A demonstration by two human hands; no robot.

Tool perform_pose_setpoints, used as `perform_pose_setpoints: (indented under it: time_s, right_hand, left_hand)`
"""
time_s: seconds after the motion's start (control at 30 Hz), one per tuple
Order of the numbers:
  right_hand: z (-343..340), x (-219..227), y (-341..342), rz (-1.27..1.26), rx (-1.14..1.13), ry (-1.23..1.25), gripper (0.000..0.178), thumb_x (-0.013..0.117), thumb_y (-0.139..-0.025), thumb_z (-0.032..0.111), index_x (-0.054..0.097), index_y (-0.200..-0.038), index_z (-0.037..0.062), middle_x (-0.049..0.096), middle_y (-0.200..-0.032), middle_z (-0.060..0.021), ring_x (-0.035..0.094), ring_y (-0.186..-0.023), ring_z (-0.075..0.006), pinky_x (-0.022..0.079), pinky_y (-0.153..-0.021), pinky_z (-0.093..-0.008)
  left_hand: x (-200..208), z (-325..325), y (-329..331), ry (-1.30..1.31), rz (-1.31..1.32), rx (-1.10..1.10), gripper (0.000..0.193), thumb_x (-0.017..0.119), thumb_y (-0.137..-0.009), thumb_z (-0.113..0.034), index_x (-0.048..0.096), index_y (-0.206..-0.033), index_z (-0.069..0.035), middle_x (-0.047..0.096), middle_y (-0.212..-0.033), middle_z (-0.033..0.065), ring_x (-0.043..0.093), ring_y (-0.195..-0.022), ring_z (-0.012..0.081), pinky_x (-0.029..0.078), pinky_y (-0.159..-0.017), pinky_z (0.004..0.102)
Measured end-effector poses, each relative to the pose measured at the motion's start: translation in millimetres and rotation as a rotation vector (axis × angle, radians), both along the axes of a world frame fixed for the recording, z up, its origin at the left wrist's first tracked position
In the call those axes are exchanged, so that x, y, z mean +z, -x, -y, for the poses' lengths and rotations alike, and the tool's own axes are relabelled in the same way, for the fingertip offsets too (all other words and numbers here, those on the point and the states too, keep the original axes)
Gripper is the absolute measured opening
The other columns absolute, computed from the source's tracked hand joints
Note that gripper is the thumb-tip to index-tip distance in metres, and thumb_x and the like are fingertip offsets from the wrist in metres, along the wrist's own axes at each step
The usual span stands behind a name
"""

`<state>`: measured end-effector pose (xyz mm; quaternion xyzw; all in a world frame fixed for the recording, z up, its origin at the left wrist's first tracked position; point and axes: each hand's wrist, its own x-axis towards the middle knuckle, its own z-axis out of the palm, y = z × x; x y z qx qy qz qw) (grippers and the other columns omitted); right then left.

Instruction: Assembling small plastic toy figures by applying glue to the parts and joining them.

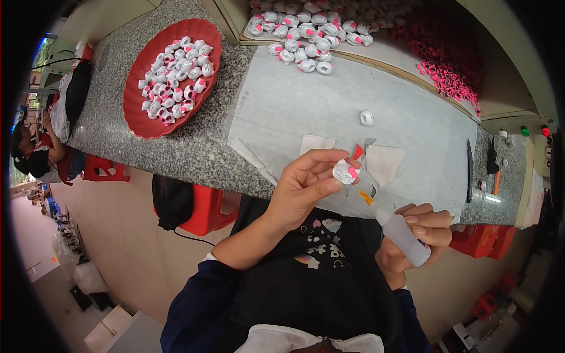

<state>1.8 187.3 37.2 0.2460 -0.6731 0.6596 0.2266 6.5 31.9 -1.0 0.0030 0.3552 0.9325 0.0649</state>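
My left hand pinches a small white cat-head piece with a pink bow between thumb and fingers, above the pale work sheet. In my right hand is a translucent squeeze bottle, tilted so that its orange needle tip points up toward the piece. The needle's fine end is close to the piece's lower edge; whether they touch I cannot tell. Beyond my hands, one white ring-shaped piece lies alone on the sheet. A red pointed bit shows just past my left fingers.
A red scalloped bowl of white-and-pink pieces stands at left on the granite counter. White pieces and a pink heap fill the shelf behind. Cloth squares lie on the sheet. Red stools stand below. Another person sits far left.
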Motion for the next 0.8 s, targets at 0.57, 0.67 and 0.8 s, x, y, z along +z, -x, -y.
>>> perform_pose_setpoints:
  time_s: [0.57,0.67,0.8]
  right_hand:
    - [-2.8,-1.9,0.3,-0.008,0.036,-0.059,0.04,0.073,-0.058,0.023,0.044,-0.081,0.0068,0.043,-0.073,-0.0042,0.045,-0.054,-0.0118,0.043,-0.049,-0.0237]
    - [-3.6,-1.8,3.4,-0.035,0.002,-0.08,0.038,0.071,-0.06,0.022,0.043,-0.081,0.0067,0.042,-0.074,-0.0051,0.045,-0.054,-0.0122,0.043,-0.049,-0.0232]
    - [-6.5,2.5,8.6,0.005,-0.043,0.003,0.029,0.061,-0.064,0.008,0.038,-0.081,0.0069,0.04,-0.075,-0.0076,0.045,-0.055,-0.0141,0.043,-0.049,-0.0243]
  left_hand:
    - [0.0,-0.3,-1.0,0.06,0.014,0.054,0.033,0.054,-0.074,-0.005,0.045,-0.106,-0.002,0.05,-0.1,0.0156,0.05,-0.092,0.0181,0.04,-0.082,0.0338]
    - [0.8,-1.4,0.7,0.063,0.012,0.059,0.034,0.055,-0.074,-0.006,0.044,-0.106,-0.002,0.051,-0.099,0.0147,0.051,-0.09,0.0182,0.041,-0.08,0.0332]
    - [-2.2,-0.9,2.0,0.009,0.048,0.038,0.033,0.055,-0.073,-0.006,0.044,-0.104,-0.002,0.052,-0.098,0.0127,0.051,-0.09,0.0179,0.041,-0.078,0.0322]
